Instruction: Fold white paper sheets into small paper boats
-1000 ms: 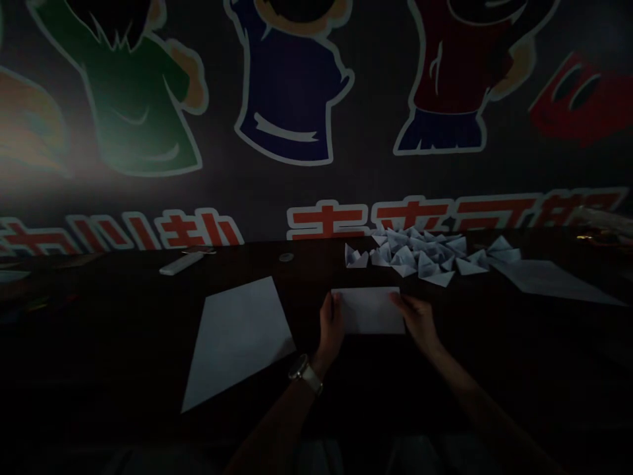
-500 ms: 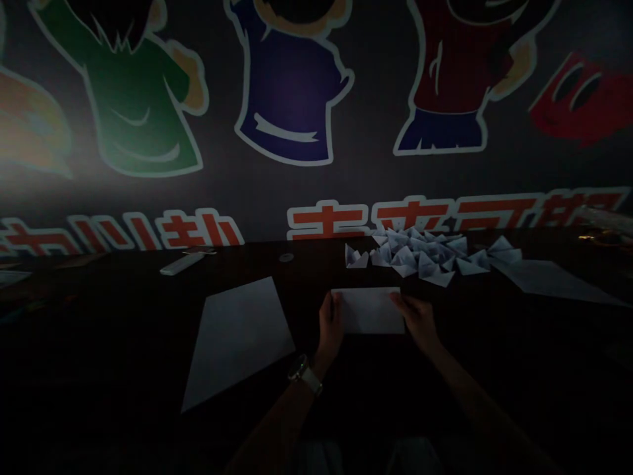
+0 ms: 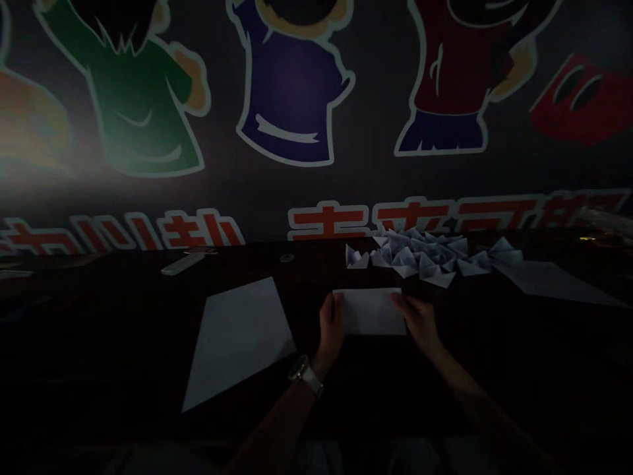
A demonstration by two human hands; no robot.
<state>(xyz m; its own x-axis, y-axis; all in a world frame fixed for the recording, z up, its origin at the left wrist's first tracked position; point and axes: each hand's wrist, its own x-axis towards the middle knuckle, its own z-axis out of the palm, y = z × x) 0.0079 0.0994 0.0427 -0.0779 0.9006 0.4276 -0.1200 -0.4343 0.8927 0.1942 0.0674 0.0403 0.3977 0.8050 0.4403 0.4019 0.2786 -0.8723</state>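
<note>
Here, left hand (image 3: 330, 326) and right hand (image 3: 418, 323) grip a white paper sheet (image 3: 372, 311);
fingers (image 3: 398, 299) pinched on its short edges; folded paper boats (image 3: 420, 258) beyond.

Very dim, the paper sheet (image 3: 373, 311) looking grey in shadow.

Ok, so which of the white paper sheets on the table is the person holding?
The small rectangular sheet between the left hand and right hand; the larger sheet at left and larger sheet at right lie untouched.
</note>
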